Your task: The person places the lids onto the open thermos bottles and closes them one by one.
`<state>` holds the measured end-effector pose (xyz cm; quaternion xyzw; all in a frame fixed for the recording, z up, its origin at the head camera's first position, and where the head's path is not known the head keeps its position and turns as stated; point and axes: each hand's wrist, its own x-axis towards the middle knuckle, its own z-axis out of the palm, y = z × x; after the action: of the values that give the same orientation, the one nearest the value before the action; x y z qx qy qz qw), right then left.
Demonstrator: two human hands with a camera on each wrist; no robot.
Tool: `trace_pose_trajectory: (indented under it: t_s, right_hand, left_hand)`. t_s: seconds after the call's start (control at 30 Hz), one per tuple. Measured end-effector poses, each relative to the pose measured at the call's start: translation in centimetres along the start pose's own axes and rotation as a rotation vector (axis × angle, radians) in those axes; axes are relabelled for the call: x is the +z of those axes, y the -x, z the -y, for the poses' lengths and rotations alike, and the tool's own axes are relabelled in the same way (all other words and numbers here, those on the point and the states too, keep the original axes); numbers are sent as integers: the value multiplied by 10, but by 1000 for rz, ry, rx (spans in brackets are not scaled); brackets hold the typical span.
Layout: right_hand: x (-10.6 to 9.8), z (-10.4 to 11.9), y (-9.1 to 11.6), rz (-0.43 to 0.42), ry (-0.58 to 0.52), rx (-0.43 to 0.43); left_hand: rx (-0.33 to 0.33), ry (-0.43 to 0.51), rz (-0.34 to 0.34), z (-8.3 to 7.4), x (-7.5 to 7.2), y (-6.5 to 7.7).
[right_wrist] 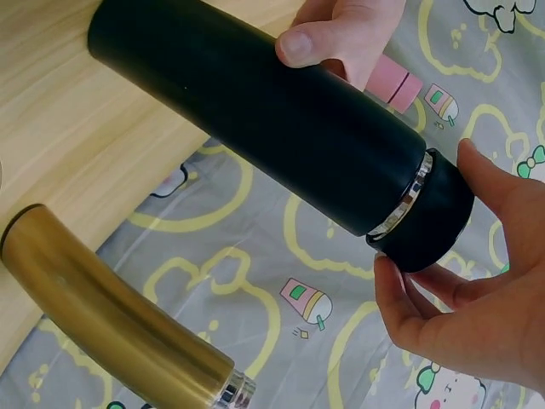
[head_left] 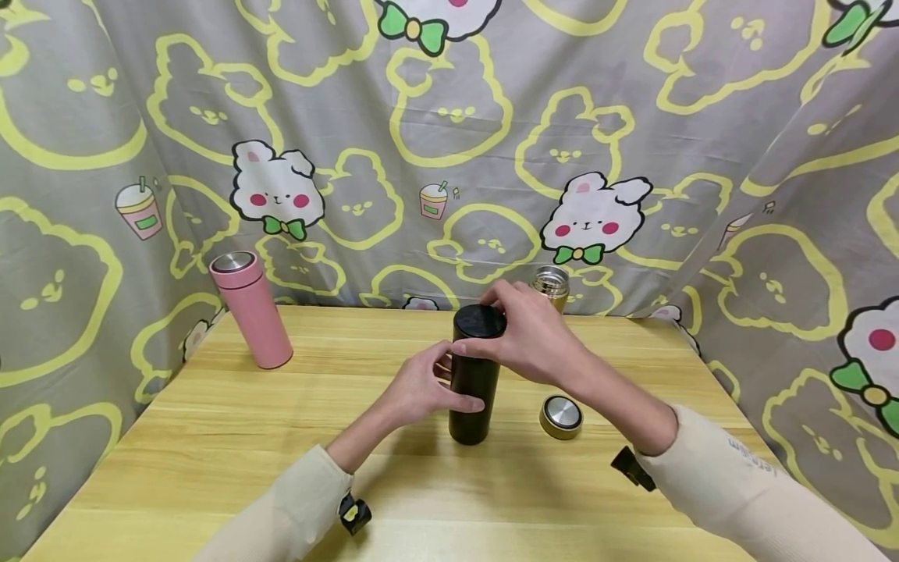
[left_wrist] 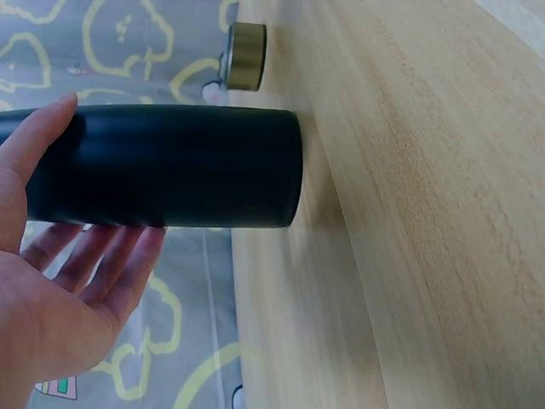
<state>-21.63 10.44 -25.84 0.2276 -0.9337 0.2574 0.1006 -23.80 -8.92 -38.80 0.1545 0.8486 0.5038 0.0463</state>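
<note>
A black thermos flask (head_left: 474, 421) is held upright at the middle of the table; I cannot tell whether its base touches the wood. My left hand (head_left: 424, 386) grips its body, thumb on one side and fingers on the other, as the left wrist view also shows. Thumb and fingers of my right hand (head_left: 537, 336) pinch the black lid (right_wrist: 434, 223) at the top. A thin silver ring shows between lid and body in the right wrist view. Behind the right hand stands a gold flask (head_left: 555, 292) without its lid. The gold lid (head_left: 562, 417) lies right of the black flask.
A pink flask (head_left: 256, 320) with its lid on stands at the back left of the wooden table (head_left: 211, 453). Patterned curtains (head_left: 456, 179) close off the back and both sides. A black strap piece (head_left: 353, 515) hangs at the left cuff, another (head_left: 632, 468) at the right.
</note>
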Motion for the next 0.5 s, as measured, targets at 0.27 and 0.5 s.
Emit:
trace_pose_trajectory:
  t_s: [0.27,0.5]
  right_hand:
    - [2,1,1,7,-22,-16]
    - [-4,0,1,37,-62,-95]
  left_hand:
    - [0,-1,5,1,-1,0]
    - [15,8,1,1,0,0]
